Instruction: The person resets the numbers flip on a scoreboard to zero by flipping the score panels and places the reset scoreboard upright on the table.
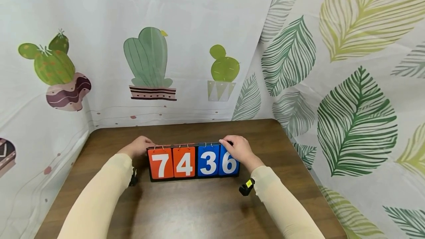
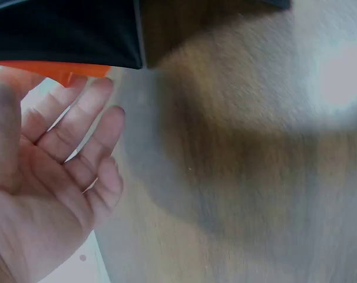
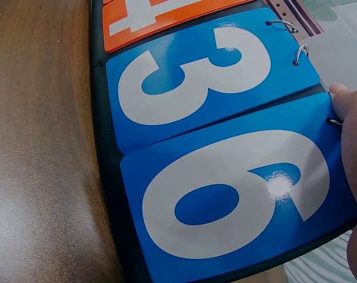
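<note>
A flip scoreboard [image 1: 196,160] faces me near the middle of the table, reading 7 and 4 on orange cards and 3 and 6 on blue cards. Metal rings [image 3: 301,54] hold the cards along its top. My left hand [image 1: 138,146] holds its upper left corner; in the left wrist view the left hand [image 2: 60,159] has thumb and index finger at an orange card [image 2: 55,69], the other fingers loosely bent. My right hand [image 1: 239,149] grips the upper right corner, with the thumb over the front. Its other fingers are hidden behind the board.
The brown wooden table [image 1: 186,209] has its far edge against a white curtain [image 1: 192,17] printed with cacti. To the right hangs a leaf-patterned curtain [image 1: 299,76]. A black wrist camera [image 1: 246,187] sits below my right wrist.
</note>
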The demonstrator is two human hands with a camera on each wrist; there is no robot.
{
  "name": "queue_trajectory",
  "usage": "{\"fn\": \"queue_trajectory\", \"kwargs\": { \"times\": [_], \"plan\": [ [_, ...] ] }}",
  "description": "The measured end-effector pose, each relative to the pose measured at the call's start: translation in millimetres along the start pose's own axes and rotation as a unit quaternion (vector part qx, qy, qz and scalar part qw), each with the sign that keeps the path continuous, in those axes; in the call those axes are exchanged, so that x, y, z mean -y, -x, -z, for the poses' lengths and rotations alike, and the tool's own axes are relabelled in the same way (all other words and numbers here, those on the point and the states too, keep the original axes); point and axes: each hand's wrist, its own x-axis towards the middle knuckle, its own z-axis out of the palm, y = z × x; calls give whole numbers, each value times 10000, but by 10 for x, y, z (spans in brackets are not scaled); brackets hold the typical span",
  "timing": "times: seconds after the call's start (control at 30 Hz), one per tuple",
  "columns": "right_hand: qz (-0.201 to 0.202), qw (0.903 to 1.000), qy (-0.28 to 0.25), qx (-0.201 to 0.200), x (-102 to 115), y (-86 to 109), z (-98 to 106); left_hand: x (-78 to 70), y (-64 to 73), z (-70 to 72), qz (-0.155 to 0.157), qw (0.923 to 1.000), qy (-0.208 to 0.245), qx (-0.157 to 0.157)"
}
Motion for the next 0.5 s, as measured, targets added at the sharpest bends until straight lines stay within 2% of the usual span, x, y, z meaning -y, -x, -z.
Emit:
{"fn": "queue_trajectory", "kwargs": {
  "times": [0.1,0.17,0.23,0.5],
  "plan": [
    [-53,10000,14,57,7,-3,10,-24,-5,52,209,9969,763,31],
    [-80,9999,29,80,8,-4,9,-45,-23,87,378,9905,1319,-15],
    [-91,9999,63,77,2,-6,3,-83,-36,131,421,9849,1678,-49],
    [-9,10000,41,6,-15,-11,-18,-334,12,291,122,9613,2753,-9]
  ]
}}
